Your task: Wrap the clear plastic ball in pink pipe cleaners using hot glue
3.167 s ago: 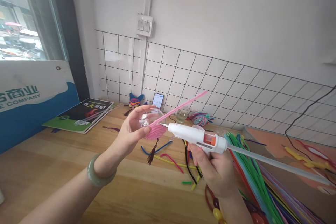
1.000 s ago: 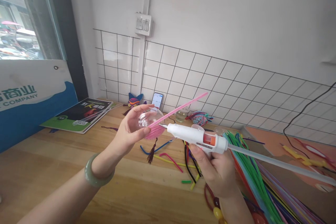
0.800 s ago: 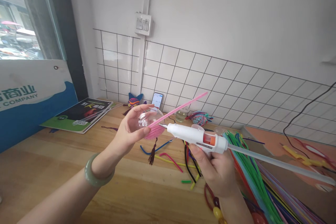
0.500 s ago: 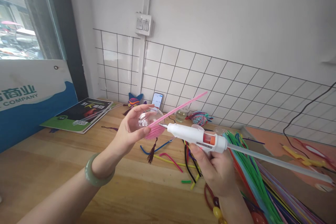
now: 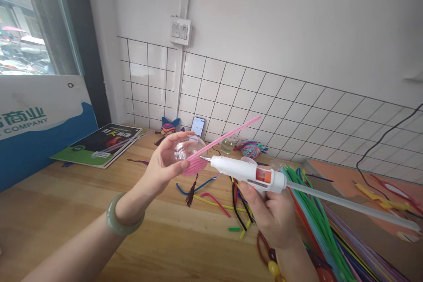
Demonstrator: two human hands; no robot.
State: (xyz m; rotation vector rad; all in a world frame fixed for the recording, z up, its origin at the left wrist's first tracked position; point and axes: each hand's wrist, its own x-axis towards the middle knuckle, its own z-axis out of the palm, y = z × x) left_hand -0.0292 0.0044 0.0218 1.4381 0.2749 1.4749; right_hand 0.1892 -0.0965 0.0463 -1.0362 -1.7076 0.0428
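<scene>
A magazine lies beside a printed board, and a phone stands below a wall switch.

Left hand holds clear ball — right hand, glue gun.

The wooden table carries a magazine, loose pipe cleaners and a jar.

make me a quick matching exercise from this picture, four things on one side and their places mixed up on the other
1. phone
2. glue gun
3. magazine
4. clear ball

A. lying flat beside the blue-and-white board
B. in the right hand
C. in the left hand
D. propped up near the wall

Pairs: 1-D, 2-B, 3-A, 4-C
</scene>
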